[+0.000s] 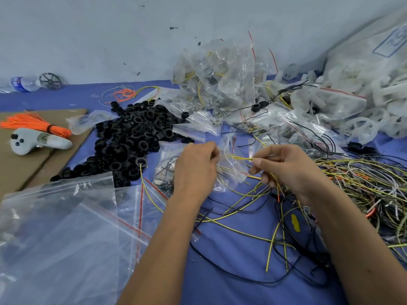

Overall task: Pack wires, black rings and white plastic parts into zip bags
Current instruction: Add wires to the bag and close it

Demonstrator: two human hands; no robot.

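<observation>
My left hand [196,166] grips the mouth of a small clear zip bag [231,172] held above the blue table. My right hand [284,168] pinches yellow-green wires [241,158] whose ends reach into that bag. A heap of black rings [132,137] lies to the left of my hands. Tangled wires [363,186] in yellow, black and white pile up on the right. White plastic parts [361,100] are heaped at the far right. A mound of filled zip bags [220,80] sits at the back.
Empty zip bags [66,227] lie stacked at the near left. A cardboard sheet [24,164] holds a grey controller [33,140] and an orange wire bundle [37,124]. Loose wires [253,227] cross the blue table [231,256]. A water bottle [24,83] lies by the wall.
</observation>
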